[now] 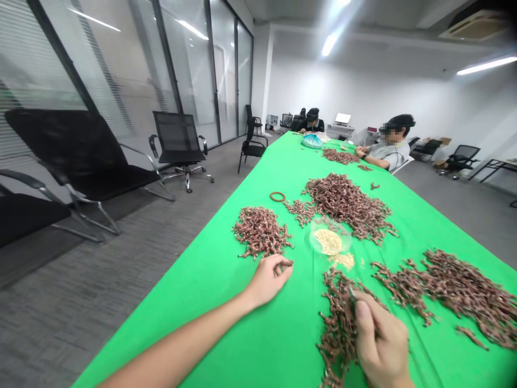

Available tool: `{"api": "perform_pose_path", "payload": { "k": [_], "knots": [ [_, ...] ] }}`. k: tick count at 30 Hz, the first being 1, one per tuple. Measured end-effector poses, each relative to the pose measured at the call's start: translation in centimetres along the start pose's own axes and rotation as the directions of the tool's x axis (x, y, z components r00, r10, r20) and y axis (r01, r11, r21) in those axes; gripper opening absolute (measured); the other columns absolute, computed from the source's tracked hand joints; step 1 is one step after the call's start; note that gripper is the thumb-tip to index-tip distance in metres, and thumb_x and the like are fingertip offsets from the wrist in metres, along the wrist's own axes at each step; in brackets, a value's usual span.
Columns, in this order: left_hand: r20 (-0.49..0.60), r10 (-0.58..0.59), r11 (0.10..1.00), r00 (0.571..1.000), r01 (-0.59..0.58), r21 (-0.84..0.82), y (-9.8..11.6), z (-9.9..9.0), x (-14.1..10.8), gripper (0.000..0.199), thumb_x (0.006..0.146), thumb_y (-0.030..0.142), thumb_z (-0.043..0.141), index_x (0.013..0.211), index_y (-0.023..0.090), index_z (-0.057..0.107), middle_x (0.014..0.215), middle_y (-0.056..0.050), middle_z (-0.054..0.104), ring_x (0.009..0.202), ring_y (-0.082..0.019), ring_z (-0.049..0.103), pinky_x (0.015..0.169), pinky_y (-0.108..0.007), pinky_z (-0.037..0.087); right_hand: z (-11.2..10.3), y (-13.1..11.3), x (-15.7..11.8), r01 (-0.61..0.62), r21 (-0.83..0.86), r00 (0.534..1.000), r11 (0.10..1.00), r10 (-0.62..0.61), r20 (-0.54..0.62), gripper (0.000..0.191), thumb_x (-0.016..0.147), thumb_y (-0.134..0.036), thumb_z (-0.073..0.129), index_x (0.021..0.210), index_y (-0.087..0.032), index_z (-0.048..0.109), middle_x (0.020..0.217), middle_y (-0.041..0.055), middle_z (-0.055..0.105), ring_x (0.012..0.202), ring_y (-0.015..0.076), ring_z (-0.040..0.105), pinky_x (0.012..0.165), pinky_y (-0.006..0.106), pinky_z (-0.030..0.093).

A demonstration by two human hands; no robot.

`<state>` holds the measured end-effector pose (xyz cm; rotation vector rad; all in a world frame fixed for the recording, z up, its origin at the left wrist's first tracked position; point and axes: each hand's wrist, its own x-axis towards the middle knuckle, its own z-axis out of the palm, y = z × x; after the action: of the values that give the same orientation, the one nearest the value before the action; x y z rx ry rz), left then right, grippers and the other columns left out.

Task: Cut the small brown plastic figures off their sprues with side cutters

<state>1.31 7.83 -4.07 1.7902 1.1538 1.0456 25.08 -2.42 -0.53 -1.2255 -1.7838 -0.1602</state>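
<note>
My left hand (269,280) rests on the green cloth (226,328) at the near edge of a heap of twisted brown pieces (262,231), its curled fingertips pinching a small brown bit. My right hand (382,339) grips a narrow metal tool (353,300), whose tip reaches into a second brown heap (337,328). Between my hands, a clear round dish (329,240) holds pale grains, and more grains (343,261) lie spilled just below it. Further brown heaps (345,205) spread across the cloth, and a brown ring (277,196) lies beyond my left hand.
Two co-workers (385,145) sit at the far end of the long table, with a blue bag (312,141) and another brown heap (340,156) near them. Black chairs (81,161) stand along the glass wall on the left.
</note>
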Motion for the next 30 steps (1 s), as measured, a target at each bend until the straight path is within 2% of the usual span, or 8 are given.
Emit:
{"api": "perform_pose_path", "payload": {
  "k": [5,8,13,19,26,30],
  "knots": [
    [0.036,0.002,1.0,0.999,-0.002,0.019,0.2,-0.4,0.0,0.02,0.085,0.031,0.063,0.089,0.014,0.073,0.074,-0.003,0.065,0.065,-0.015,0.053,0.062,-0.025,0.042,0.8,-2.8,0.6,0.098,0.113,0.994,0.989,-0.103,0.039,0.021,0.091,-0.018,0.048,0.108,-0.017,0.06,0.088,0.0078,0.071,0.074,0.0179,0.069,0.065,0.028,0.054],
    [0.05,0.003,1.0,0.999,-0.005,0.03,0.3,-0.6,0.0,0.02,0.085,0.032,0.063,0.089,0.014,0.073,0.075,-0.003,0.066,0.066,-0.015,0.054,0.063,-0.025,0.042,1.2,-3.2,0.6,0.084,0.136,0.993,0.987,-0.094,0.07,0.02,0.091,-0.018,0.049,0.108,-0.018,0.059,0.088,0.0068,0.07,0.075,0.0176,0.068,0.067,0.028,0.052],
    [0.064,0.002,0.999,0.998,-0.005,0.048,0.2,-0.5,0.0,0.022,0.086,0.033,0.062,0.092,0.014,0.073,0.074,-0.003,0.068,0.065,-0.015,0.055,0.061,-0.025,0.042,1.5,-2.6,0.4,-0.007,0.139,0.99,0.99,-0.013,0.142,0.015,0.094,-0.021,0.047,0.099,-0.018,0.061,0.078,0.0039,0.067,0.066,0.0154,0.064,0.061,0.027,0.047],
    [0.088,-0.004,0.997,0.996,-0.003,0.077,-0.2,0.3,0.5,0.026,0.086,0.035,0.061,0.095,0.013,0.073,0.072,-0.004,0.071,0.059,-0.015,0.057,0.056,-0.025,0.042,1.8,-1.8,0.5,-0.087,0.116,0.977,0.989,0.063,0.203,0.018,0.096,-0.028,0.046,0.09,-0.02,0.061,0.067,0.0003,0.062,0.058,0.0139,0.06,0.057,0.026,0.041],
    [0.136,0.013,0.995,0.991,-0.027,0.097,-0.4,0.6,0.7,0.021,0.085,0.032,0.066,0.091,0.013,0.071,0.074,-0.002,0.069,0.063,-0.014,0.06,0.063,-0.027,0.048,2.5,-1.1,0.9,-0.065,0.045,0.964,0.997,0.051,0.262,0.03,0.097,-0.036,0.044,0.075,-0.02,0.058,0.06,0.0001,0.057,0.053,0.014,0.054,0.056,0.027,0.036],
    [0.176,0.025,0.999,0.984,-0.032,0.04,-0.3,0.3,0.5,0.02,0.089,0.032,0.065,0.093,0.012,0.066,0.079,-0.001,0.066,0.067,-0.013,0.061,0.066,-0.03,0.053,2.8,-0.8,1.2,-0.042,-0.005,0.958,0.999,0.042,0.285,0.034,0.096,-0.037,0.044,0.069,-0.02,0.055,0.057,-0.0001,0.055,0.05,0.0131,0.049,0.055,0.026,0.033]
  ]
}}
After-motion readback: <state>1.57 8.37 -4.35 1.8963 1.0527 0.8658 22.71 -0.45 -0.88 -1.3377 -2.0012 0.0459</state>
